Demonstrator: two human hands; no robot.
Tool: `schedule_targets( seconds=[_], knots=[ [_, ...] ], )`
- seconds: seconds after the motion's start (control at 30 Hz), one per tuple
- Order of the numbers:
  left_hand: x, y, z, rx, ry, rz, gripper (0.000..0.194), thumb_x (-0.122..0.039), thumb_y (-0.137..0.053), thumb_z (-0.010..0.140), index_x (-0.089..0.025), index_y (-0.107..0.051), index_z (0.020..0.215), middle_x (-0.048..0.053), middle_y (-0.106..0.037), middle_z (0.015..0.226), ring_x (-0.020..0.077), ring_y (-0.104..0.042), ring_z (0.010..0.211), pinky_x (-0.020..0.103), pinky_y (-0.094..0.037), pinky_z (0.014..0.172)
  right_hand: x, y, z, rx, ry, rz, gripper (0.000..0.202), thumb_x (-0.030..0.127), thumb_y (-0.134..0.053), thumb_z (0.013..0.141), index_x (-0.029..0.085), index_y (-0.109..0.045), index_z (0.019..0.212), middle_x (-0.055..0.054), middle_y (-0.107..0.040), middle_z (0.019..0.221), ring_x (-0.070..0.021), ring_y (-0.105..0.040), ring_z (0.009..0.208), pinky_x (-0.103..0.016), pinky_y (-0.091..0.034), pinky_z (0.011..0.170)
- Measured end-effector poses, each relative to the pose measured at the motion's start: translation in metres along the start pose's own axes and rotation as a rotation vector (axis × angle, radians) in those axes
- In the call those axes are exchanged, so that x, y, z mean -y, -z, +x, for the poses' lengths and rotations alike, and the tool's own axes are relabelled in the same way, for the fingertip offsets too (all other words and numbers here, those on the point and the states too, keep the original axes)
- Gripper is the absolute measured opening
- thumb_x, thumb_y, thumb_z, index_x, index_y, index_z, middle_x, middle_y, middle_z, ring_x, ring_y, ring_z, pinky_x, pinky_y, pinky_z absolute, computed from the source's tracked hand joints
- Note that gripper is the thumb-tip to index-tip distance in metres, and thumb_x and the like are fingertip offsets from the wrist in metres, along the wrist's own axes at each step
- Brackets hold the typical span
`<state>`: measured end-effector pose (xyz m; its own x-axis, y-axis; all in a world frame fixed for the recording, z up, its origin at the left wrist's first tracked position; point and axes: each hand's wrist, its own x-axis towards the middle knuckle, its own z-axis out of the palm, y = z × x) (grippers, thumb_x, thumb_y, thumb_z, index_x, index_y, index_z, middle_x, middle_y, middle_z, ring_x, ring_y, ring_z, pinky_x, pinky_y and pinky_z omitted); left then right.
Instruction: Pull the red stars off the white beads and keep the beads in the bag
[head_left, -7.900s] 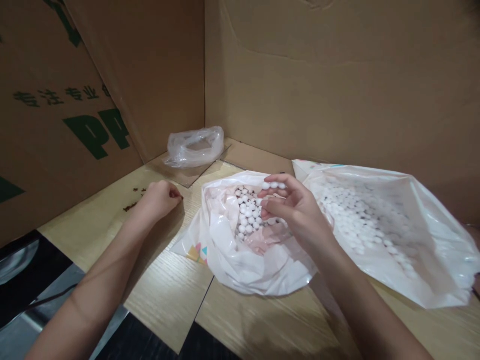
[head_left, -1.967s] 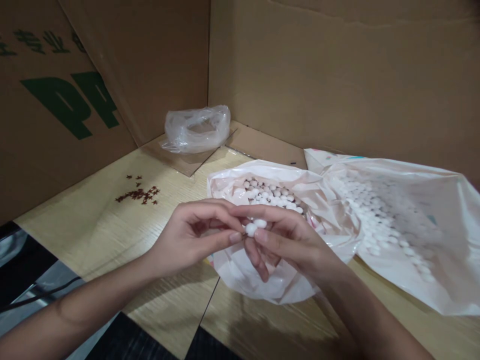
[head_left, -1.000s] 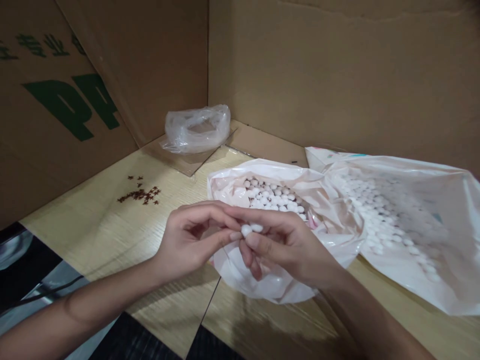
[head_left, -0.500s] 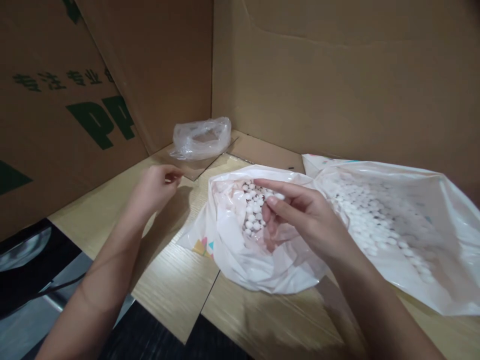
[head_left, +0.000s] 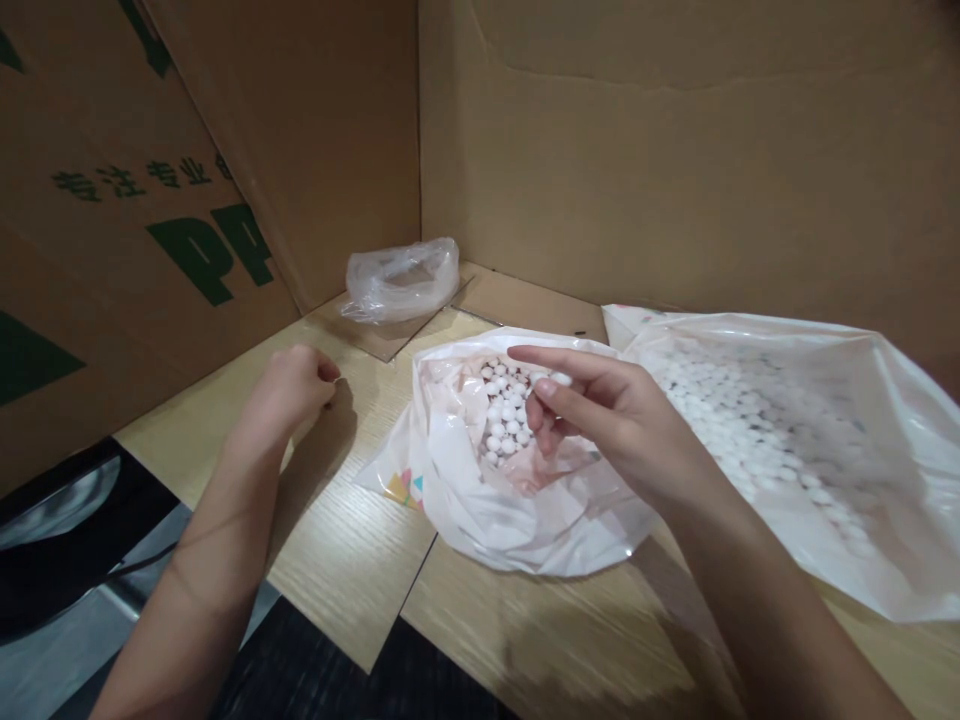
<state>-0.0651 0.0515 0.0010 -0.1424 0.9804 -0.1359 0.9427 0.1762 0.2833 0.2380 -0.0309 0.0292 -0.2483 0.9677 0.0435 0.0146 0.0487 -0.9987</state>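
My right hand [head_left: 592, 395] is above an open white plastic bag [head_left: 465, 520] with small white balls [head_left: 506, 415] inside. Its index finger points out to the left, while a white ball [head_left: 559, 380] shows between the thumb and the curled fingers. Left of the bag, my left hand [head_left: 296, 385] is just over the wooden surface, fingers curled together. Whatever those fingers may pinch is too small to make out. A second, larger white bag [head_left: 885, 480] lies to the right, and many white balls show through its thin plastic.
A clear, crumpled plastic bag [head_left: 401, 285] sits in the back corner on a flat brown sheet [head_left: 390, 345]. Tall cardboard walls [head_left: 660, 180] stand behind and on the left [head_left: 97, 260]. Dark areas and a cable [head_left: 142, 565] are at the lower left.
My left hand has moved slightly left and down toward the surface, away from the clear bag. The right hand has barely moved, and the white ball stays in its fingers. The view has shifted slightly.
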Motion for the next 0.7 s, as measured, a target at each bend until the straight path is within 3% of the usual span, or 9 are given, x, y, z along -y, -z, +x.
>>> schedule_targets(
  seconds=[0.4, 0.57, 0.7],
  knots=[
    [-0.003, -0.009, 0.003, 0.017, -0.143, -0.071, 0.026, -0.012, -0.05, 0.065, -0.012, -0.071, 0.081, 0.008, -0.07, 0.08, 0.023, -0.064, 0.077, 0.029, -0.043, 0.067, -0.003, 0.001, 0.004, 0.003, -0.026, -0.024, 0.038, 0.024, -0.059, 0.088, 0.011, -0.062, 0.124, 0.0, -0.063, 0.066, -0.0073, -0.059, 0.053, -0.018, -0.05, 0.052],
    [-0.006, -0.006, 0.0, 0.045, -0.134, -0.15, 0.027, -0.02, -0.05, 0.075, -0.01, -0.068, 0.092, 0.008, -0.07, 0.078, 0.0189, -0.063, 0.068, 0.026, -0.045, 0.062, -0.008, 0.004, 0.009, -0.042, -0.031, -0.144, 0.041, 0.026, -0.057, 0.088, 0.006, -0.061, 0.124, 0.0, -0.061, 0.063, -0.0088, -0.057, 0.052, -0.021, -0.047, 0.052],
    [-0.006, -0.002, -0.002, 0.047, -0.109, -0.163, 0.027, -0.017, -0.051, 0.073, -0.01, -0.068, 0.093, 0.008, -0.07, 0.082, 0.0175, -0.063, 0.067, 0.025, -0.046, 0.062, -0.014, 0.007, 0.013, -0.108, -0.073, -0.254, 0.04, 0.027, -0.057, 0.088, 0.007, -0.062, 0.123, 0.001, -0.058, 0.058, -0.0089, -0.053, 0.049, -0.021, -0.042, 0.049]
  ],
)
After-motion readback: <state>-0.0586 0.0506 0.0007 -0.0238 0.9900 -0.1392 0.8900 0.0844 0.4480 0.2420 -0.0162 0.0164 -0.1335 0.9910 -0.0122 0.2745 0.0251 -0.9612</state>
